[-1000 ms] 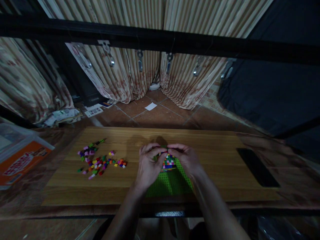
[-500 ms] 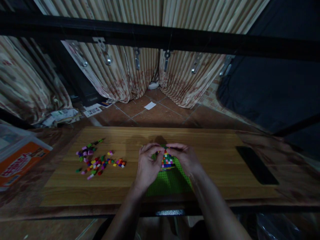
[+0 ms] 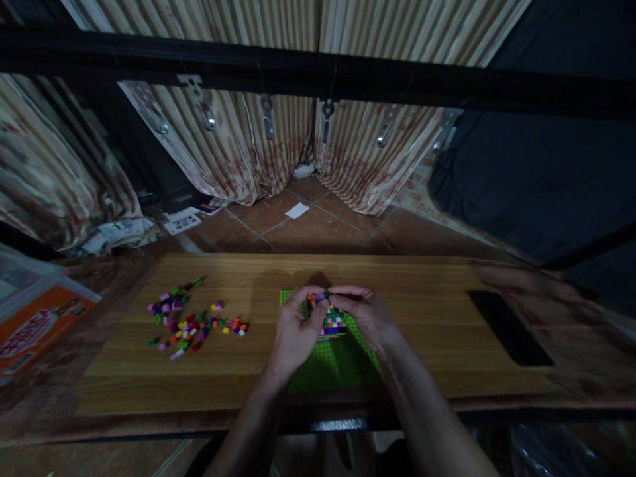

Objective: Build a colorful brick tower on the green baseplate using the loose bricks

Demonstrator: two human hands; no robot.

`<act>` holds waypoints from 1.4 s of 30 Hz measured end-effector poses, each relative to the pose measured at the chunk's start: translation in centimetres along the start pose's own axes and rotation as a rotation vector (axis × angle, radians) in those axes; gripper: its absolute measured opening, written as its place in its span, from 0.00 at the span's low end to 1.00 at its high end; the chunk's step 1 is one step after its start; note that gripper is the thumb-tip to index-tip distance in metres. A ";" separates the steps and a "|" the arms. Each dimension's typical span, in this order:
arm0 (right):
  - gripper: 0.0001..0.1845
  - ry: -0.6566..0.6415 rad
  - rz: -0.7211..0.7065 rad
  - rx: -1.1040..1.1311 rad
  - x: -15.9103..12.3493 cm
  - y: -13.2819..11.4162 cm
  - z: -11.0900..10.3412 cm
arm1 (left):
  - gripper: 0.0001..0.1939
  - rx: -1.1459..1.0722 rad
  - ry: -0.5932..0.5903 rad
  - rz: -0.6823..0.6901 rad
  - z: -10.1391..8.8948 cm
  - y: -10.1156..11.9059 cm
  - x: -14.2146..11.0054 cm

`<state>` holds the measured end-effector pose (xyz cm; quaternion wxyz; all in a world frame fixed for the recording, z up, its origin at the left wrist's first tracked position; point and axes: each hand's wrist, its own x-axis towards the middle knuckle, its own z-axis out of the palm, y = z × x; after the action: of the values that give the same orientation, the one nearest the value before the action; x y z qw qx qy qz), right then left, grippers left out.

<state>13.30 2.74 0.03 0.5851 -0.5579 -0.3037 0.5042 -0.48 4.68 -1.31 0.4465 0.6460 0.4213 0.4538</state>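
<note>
Above the green baseplate [image 3: 338,364], the left hand [image 3: 297,326] and right hand [image 3: 368,317] pinch at the multicoloured brick build [image 3: 332,323]. Loose bricks [image 3: 191,324] lie left of it.

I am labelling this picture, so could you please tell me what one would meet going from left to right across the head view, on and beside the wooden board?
Clear box with an orange label → loose coloured bricks → left hand → right hand → flat black object.
</note>
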 end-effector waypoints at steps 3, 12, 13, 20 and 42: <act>0.12 0.000 0.003 0.003 0.0 0.0 0.0 | 0.09 -0.145 0.003 -0.097 0.4 0.0 0.3; 0.14 -0.014 0.105 0.097 0.2 0.3 -0.2 | 0.09 -0.578 0.009 -0.413 0.7 0.5 1.4; 0.14 -0.016 0.112 0.104 0.2 0.3 -0.2 | 0.10 -0.594 0.006 -0.426 0.6 0.6 1.4; 0.14 -0.025 0.135 0.120 0.4 0.2 -0.1 | 0.12 -0.649 0.004 -0.451 0.6 0.5 1.7; 0.14 -0.103 0.093 0.192 0.2 0.0 -0.5 | 0.10 -0.655 -0.030 -0.380 0.5 -0.7 1.0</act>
<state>13.79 2.71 -0.12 0.5954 -0.4861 -0.2573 0.5856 0.12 5.72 -1.86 0.7115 0.3859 0.3599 0.4640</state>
